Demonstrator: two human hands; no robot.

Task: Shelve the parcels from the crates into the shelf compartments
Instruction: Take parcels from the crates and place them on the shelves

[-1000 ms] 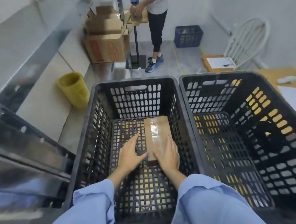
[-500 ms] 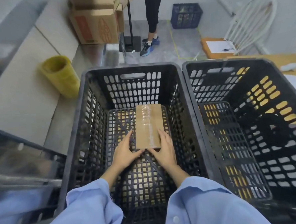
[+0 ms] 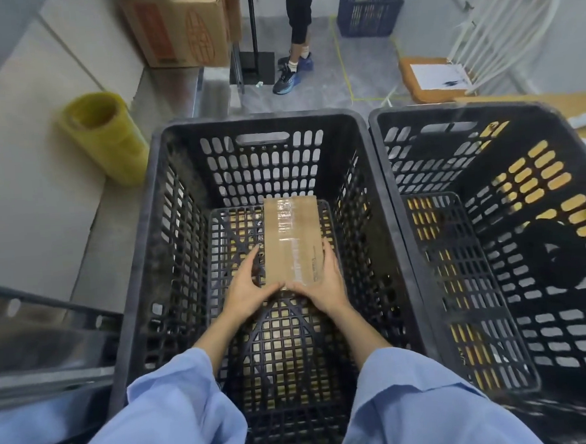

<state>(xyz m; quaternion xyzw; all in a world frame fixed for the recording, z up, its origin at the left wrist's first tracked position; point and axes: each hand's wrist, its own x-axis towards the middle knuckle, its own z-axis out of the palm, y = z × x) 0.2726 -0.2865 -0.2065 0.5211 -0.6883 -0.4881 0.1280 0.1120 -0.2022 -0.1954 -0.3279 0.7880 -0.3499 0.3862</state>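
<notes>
Both the left hand [image 3: 251, 289] and the right hand [image 3: 322, 281] now grip the near corners of the parcel [image 3: 292, 235], squared lengthwise toward the far wall of the left crate [image 3: 258, 124], so lifting it out looks next.

Brown cardboard parcel [image 3: 293, 242], black left crate [image 3: 264, 168] and right crate [image 3: 435, 151], pale blue sleeves [image 3: 173, 411].

The parcel is plain tan with a glossy clear tape strip down its length and small dark print beside it. Both crates are black, with oval slots patterning the walls and square mesh in the floors, and amber-yellow shows through the right crate's slots. The film roll [image 3: 104, 137] is translucent yellow, the carton [image 3: 176, 26] brown with red-orange print, the far crate [image 3: 369, 9] dark blue, the chair [image 3: 499, 27] white, the cushion [image 3: 414, 91] orange-brown under white paper [image 3: 437, 75], and the floor [image 3: 327, 79] grey with a thin yellow line [image 3: 342, 64].
</notes>
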